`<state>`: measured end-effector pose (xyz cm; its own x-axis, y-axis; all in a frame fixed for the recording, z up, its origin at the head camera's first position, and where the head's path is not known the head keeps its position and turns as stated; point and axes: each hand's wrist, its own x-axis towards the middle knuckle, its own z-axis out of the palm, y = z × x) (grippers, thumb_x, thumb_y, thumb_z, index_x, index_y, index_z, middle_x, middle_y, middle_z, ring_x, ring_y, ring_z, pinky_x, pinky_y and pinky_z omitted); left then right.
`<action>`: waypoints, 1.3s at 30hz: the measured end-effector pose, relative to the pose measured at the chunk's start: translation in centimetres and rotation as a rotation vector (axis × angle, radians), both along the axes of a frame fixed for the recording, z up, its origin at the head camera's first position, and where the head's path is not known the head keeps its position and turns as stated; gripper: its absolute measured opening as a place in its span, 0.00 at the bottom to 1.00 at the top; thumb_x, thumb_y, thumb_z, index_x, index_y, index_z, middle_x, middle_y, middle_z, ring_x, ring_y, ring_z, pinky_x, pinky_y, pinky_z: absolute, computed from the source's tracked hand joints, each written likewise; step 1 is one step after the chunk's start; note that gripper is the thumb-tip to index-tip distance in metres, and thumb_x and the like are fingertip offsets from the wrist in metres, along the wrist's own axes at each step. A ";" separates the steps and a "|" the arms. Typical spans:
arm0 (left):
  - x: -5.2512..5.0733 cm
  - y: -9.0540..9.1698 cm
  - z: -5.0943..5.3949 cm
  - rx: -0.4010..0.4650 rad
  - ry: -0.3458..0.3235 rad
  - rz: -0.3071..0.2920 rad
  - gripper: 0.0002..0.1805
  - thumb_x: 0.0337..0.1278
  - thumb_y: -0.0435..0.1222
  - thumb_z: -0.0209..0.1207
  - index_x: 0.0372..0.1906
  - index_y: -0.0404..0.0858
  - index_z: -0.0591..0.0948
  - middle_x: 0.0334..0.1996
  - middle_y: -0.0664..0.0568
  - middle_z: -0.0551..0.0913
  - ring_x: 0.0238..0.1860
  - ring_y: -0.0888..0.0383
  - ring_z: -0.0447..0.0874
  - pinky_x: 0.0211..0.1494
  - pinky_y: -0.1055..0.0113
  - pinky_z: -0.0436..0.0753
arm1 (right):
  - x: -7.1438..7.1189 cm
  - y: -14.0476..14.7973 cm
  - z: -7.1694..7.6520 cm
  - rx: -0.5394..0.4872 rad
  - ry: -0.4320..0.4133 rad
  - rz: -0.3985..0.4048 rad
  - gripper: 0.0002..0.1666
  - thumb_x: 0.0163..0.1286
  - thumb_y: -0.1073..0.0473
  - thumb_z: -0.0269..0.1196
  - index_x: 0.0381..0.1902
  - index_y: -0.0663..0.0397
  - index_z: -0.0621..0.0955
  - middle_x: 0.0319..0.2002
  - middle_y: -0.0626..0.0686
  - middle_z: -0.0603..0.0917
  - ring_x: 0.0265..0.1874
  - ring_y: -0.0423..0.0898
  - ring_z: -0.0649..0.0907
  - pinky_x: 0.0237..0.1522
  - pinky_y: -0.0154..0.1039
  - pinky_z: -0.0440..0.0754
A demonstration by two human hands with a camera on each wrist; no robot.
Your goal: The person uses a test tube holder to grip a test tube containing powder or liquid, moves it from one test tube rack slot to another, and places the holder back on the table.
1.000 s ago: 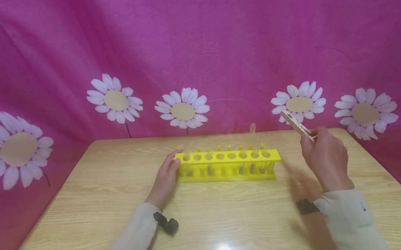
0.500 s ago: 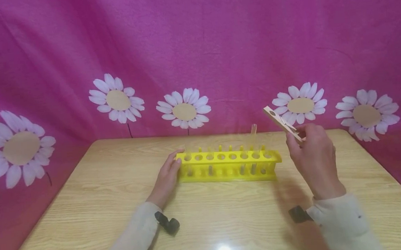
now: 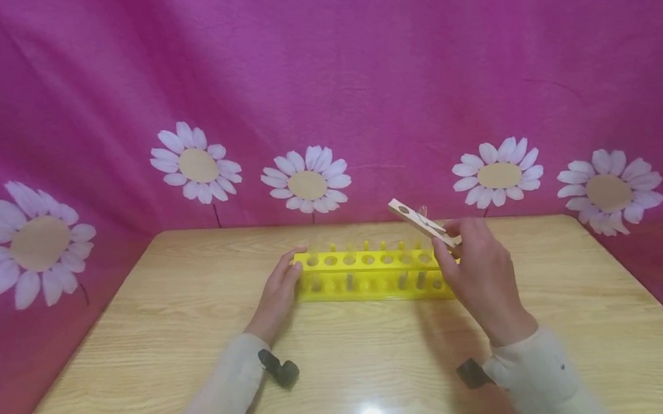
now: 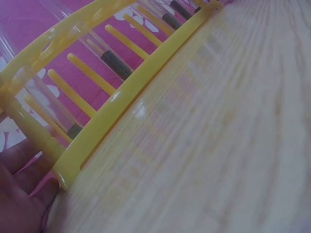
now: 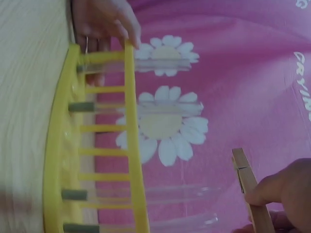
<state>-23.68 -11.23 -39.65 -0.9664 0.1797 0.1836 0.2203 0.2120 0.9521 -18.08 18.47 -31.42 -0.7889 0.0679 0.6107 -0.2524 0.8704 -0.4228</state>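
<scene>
A yellow test tube rack (image 3: 377, 268) stands on the table, with several clear test tubes (image 5: 170, 108) upright in it. Dark matter (image 4: 116, 64) fills the bottoms of the tubes. My left hand (image 3: 275, 302) holds the rack's left end, thumb at the top bar, fingers around the end post. Above the rack's right end, my right hand (image 3: 483, 273) pinches a wooden test tube clamp (image 3: 420, 221), like a large clothespin, its tip pointing up and left. In the head view, the clamp partly covers one taller tube (image 3: 423, 210); the right wrist view shows the clamp apart from the tubes.
The wood-grain table (image 3: 332, 369) extends around the rack. A magenta cloth (image 3: 358, 101) with printed daisies hangs behind and at the sides. Yellow pegs (image 4: 92, 75) rise from the rack's base. Black wrist cameras (image 3: 280, 369) sit at both cuffs.
My right hand has moved left with the clamp, from beside the rack to over its right end. My left hand stays on the rack, which has not visibly moved.
</scene>
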 end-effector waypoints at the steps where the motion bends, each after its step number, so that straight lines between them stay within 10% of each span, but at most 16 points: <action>1: 0.0 0.0 -0.1 0.001 -0.001 0.000 0.22 0.75 0.42 0.42 0.69 0.43 0.67 0.72 0.44 0.62 0.73 0.47 0.54 0.73 0.46 0.51 | 0.0 -0.2 -0.1 0.003 -0.003 0.009 0.15 0.64 0.63 0.65 0.44 0.63 0.74 0.38 0.58 0.76 0.32 0.53 0.80 0.31 0.49 0.82; 19: -0.2 -0.5 0.0 -0.019 -0.006 0.006 0.23 0.76 0.44 0.42 0.69 0.42 0.67 0.70 0.47 0.65 0.70 0.47 0.60 0.71 0.47 0.55 | -1.3 -4.9 1.4 -0.034 -0.115 0.089 0.11 0.67 0.62 0.61 0.42 0.62 0.72 0.33 0.56 0.74 0.27 0.50 0.73 0.27 0.40 0.75; 39: 0.1 -0.2 0.3 -0.029 -0.024 0.010 0.23 0.76 0.44 0.41 0.69 0.43 0.67 0.70 0.47 0.64 0.71 0.47 0.58 0.72 0.46 0.54 | -1.5 -5.6 -0.6 0.017 -0.133 0.137 0.10 0.67 0.62 0.61 0.41 0.61 0.71 0.31 0.55 0.71 0.21 0.48 0.68 0.20 0.39 0.68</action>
<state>-23.56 -11.48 -39.37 -0.9723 0.1749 0.1552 0.1952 0.2418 0.9505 -19.54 12.90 -31.97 -0.8640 -0.0553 0.5005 -0.3119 0.8390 -0.4458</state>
